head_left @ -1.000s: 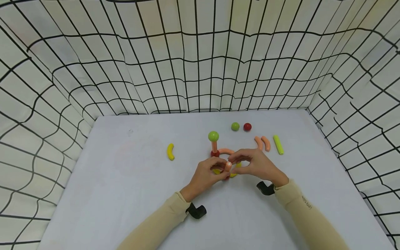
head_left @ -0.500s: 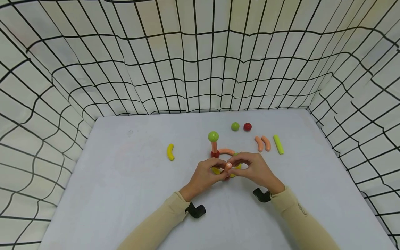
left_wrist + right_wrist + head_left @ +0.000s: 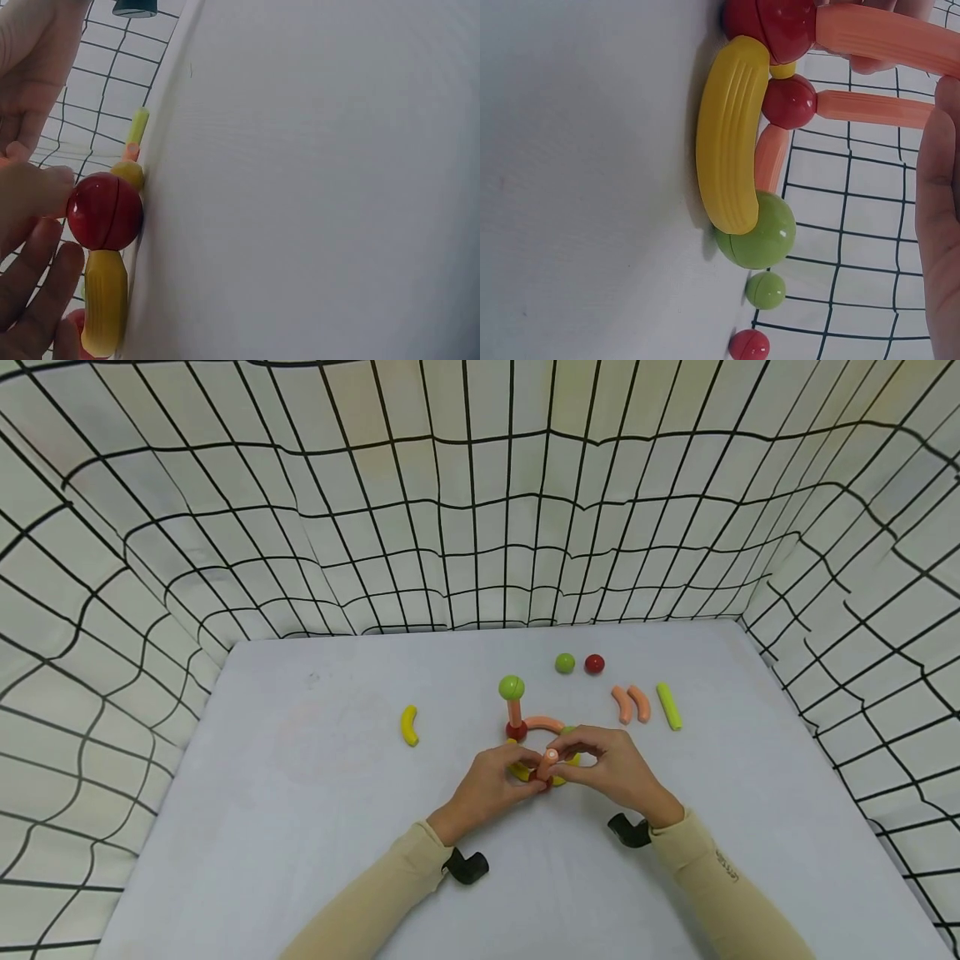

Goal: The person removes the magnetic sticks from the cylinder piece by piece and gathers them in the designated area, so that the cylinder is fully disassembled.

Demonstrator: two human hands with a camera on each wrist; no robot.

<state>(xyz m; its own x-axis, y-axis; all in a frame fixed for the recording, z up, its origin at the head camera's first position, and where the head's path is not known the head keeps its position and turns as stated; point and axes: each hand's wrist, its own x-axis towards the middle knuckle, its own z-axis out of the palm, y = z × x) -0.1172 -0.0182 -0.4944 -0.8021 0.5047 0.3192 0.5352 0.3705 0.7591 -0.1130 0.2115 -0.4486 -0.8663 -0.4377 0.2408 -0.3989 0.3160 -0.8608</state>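
My right hand [image 3: 615, 772] pinches the top of an upright orange, ribbed toy stick [image 3: 885, 34] between thumb and fingertips. That stick stands in a red ball [image 3: 105, 211] at the near corner of a toy frame. Thumb and fingers of my left hand [image 3: 487, 789] hold around this ball, low by the stick's foot. Yellow curved pieces [image 3: 731, 135] run from the ball on both sides, one meeting a green ball [image 3: 761, 232]. Farther back, another red ball [image 3: 516, 731] carries an upright orange stick [image 3: 513, 713] topped by a green ball [image 3: 512, 687]. My hands partly hide the frame.
Loose on the white table [image 3: 300, 777] lie a yellow curved piece [image 3: 408, 725] at left, a green ball [image 3: 565, 663] and a red ball [image 3: 594, 664] behind, and orange curved pieces [image 3: 640, 703] beside a yellow-green stick [image 3: 668, 707] at right. Black netting [image 3: 472, 527] surrounds the table.
My right hand has moved left and closed its fingertips on the stick's top. My left fingers have slid down from the stick toward the red ball, showing more of the stick.
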